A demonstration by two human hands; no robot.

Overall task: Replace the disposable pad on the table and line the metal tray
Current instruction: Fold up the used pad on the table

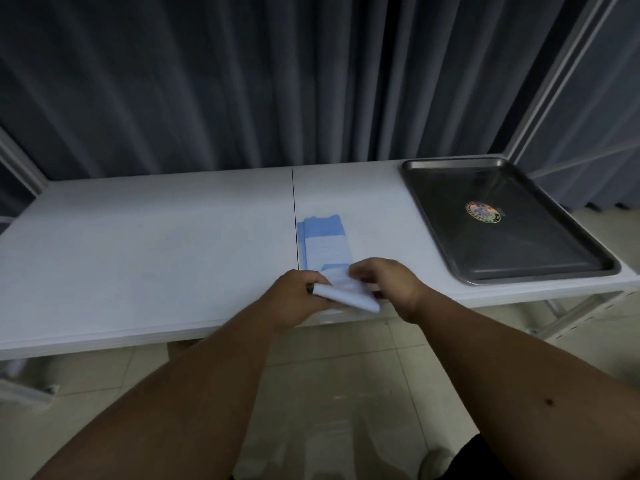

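1. A white table [138,237] runs across the view, with a thin dark seam down its middle and a dark pleated curtain [242,81] hanging behind it.
2. A folded blue disposable pad [323,245] lies flat on the table just to the right of the seam, its long side running away from the person and its near end close to the hands.
3. The left hand [296,297] sits at the table's front edge, fingers curled around the left side of a folded white pad [346,292], which it grips.
4. The right hand [384,280] is just beside it, fingers bent down and pinching the right part of the same white pad; the fingertips themselves are blurred.
5. The white pad is held between the two hands, just above the front edge of the table, one corner drooping toward the person. Whether it touches the blue pad cannot be told.
6. The metal tray [519,265] rests on the right end of the table, well apart from the hands, with a round sticker [483,213] at the centre of its base.
7. Both bare forearms reach in from the bottom of the view over a pale tiled floor [346,375].
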